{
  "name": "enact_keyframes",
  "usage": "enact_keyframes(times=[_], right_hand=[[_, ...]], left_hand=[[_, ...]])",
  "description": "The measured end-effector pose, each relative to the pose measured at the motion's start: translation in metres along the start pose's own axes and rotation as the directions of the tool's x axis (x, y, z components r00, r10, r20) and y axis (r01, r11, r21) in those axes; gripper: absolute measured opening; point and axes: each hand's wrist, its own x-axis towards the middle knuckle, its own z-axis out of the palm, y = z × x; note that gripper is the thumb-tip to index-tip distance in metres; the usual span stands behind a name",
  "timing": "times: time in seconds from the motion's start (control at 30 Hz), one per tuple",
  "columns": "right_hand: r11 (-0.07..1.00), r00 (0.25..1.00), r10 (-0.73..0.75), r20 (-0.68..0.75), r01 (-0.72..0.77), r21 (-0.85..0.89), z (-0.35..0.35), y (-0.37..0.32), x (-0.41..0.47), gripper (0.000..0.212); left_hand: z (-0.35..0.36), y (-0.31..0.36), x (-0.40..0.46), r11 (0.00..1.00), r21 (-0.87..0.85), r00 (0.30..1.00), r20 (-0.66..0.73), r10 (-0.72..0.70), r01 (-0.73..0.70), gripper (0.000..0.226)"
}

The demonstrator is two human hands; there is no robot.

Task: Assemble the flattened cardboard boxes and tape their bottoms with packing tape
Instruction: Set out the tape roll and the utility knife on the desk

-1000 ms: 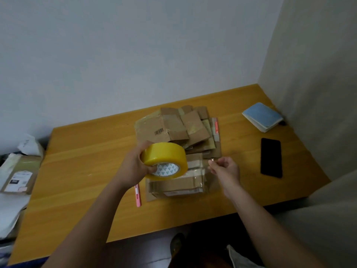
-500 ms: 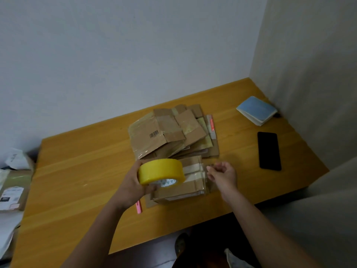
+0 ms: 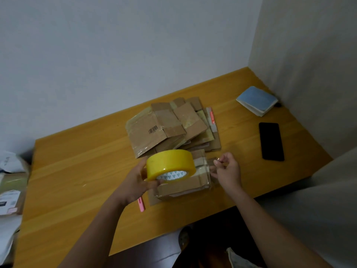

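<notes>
My left hand (image 3: pixel 135 182) grips a yellow roll of packing tape (image 3: pixel 170 163) and holds it just above a small assembled cardboard box (image 3: pixel 185 185) near the table's front edge. My right hand (image 3: pixel 227 171) pinches the clear free end of the tape (image 3: pixel 209 163), drawn out to the right of the roll over the box. A pile of flattened cardboard boxes (image 3: pixel 170 128) lies behind, toward the wall.
A pink pen-like cutter (image 3: pixel 141 205) lies by my left wrist. A black phone (image 3: pixel 271 141) and a blue notebook (image 3: pixel 257 100) sit at the right of the wooden table (image 3: pixel 77 171). Papers and packages (image 3: pixel 9 190) are piled beyond its left edge. Walls close the back and right.
The roll has tilted flatter and come down closer to the small box. My right hand stays pinched at the tape end beside the roll.
</notes>
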Motion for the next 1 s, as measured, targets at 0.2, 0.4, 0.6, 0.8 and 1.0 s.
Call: enact_keyframes(times=[0.2, 0.4, 0.6, 0.8, 1.0], right_hand=[[1.000, 1.000, -0.001, -0.018, 0.001, 0.009, -0.001, -0.003, 0.000, 0.019], [0.997, 0.999, 0.033, -0.005, -0.033, -0.075, -0.001, -0.003, 0.008, 0.018], [0.974, 0.988, 0.153, -0.032, -0.157, -0.163, 0.000, 0.015, 0.015, 0.022], [0.959, 0.985, 0.174, 0.016, -0.166, -0.228, 0.015, 0.025, 0.012, 0.020], [0.995, 0.993, 0.043, -0.106, -0.052, -0.090, 0.001, 0.015, -0.008, 0.003]], left_hand=[[0.001, 0.003, 0.005, 0.998, -0.056, 1.000, 0.026, -0.007, 0.009, 0.064], [-0.004, -0.005, 0.012, 0.997, 0.081, 0.999, 0.036, 0.011, -0.014, 0.067], [-0.002, -0.013, 0.011, 0.982, 0.178, 0.998, 0.023, 0.057, -0.060, 0.071], [0.000, -0.026, 0.013, 0.985, 0.173, 0.999, -0.030, 0.029, -0.023, 0.068], [-0.004, -0.027, 0.018, 0.984, 0.179, 1.000, -0.022, 0.019, -0.015, 0.076]])
